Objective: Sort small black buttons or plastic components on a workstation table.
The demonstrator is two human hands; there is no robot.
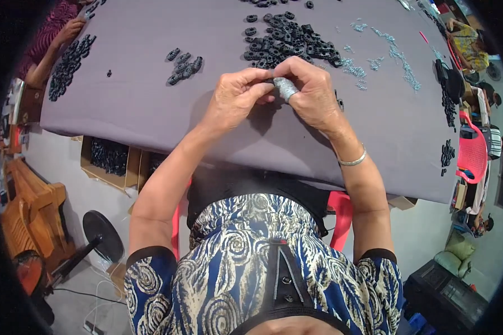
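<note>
My left hand (241, 94) and my right hand (312, 88) meet above the table's near side, their fingertips pinched together around a small black part (270, 80). Most of that part is hidden by the fingers. Silvery wrapping (286, 89) covers my right thumb. Just beyond my hands lies a heap of black plastic parts (291, 42). Small metal coil springs (353, 68) are scattered to the right of the heap. On the left, a smaller group of black parts (185, 67) lies apart. Another black part (340, 104) shows partly behind my right wrist.
A grey cloth (142, 113) covers the table. At the far left, another person's hand (73, 30) is near more black parts (69, 69). Further black pieces (447, 154) line the right edge. Below the table stands a cardboard box (109, 178); a pink plastic chair (471, 146) is at right.
</note>
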